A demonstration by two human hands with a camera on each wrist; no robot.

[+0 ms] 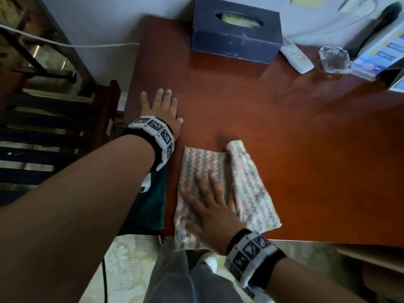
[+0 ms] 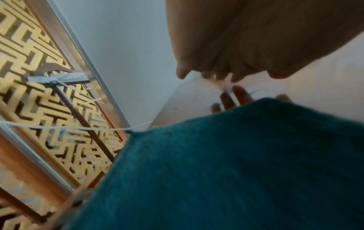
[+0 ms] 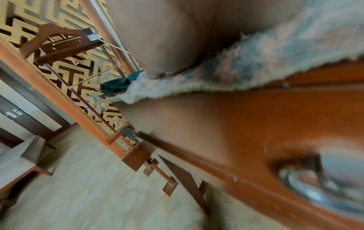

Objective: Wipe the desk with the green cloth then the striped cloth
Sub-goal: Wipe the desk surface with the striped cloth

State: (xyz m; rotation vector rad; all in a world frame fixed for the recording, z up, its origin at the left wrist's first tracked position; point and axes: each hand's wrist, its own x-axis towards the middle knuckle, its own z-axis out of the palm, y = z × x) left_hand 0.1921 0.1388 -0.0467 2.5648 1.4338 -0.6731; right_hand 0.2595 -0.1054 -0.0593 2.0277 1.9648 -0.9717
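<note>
- Right hand (image 1: pixel 215 212), fingers spread flat, presses the pink-and-grey striped knitted cloth (image 1: pixel 247 193) on the reddish wooden surface (image 1: pixel 295 132); soft, light, one side rolled over. Left hand (image 1: pixel 160 110) lies flat, fingers apart.
- Left wrist: dark green knitted cloth (image 2: pixel 226 163) beneath the wrist, limp.
- Right wrist: best pressed flat with the palm; bunches easily.

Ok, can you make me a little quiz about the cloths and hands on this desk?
1. True or false: the right hand lies flat on the striped cloth.
2. Which cloth is under the left forearm at the desk's left edge? A) striped cloth B) green cloth C) neither
3. Fill in: the left hand rests with fingers spread on the bare ____.

Key: 1 true. 2 B. 3 desk.
</note>
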